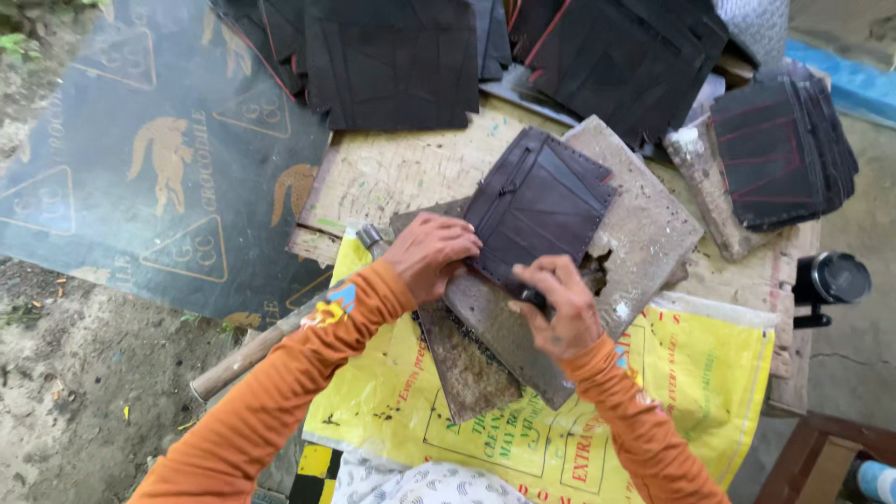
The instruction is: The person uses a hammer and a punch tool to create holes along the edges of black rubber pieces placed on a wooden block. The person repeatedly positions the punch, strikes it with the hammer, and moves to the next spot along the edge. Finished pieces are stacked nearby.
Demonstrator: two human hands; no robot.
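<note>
On the worn board [644,233], your left hand [427,254] presses curled onto the dark leather piece [541,205]; your right hand [558,308] grips a small dark tool [534,301] at its near edge.

1. The left hand [427,254] presses the dark leather wallet piece [541,207] flat on a worn board [644,224].
2. The right hand [560,303] pinches a small dark tool at the piece's lower edge.
3. A hammer [271,336] lies under the left arm.

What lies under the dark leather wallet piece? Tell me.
The wallet piece rests on a worn grey board set on a wooden table. The board's surface directly beneath it is covered.
</note>
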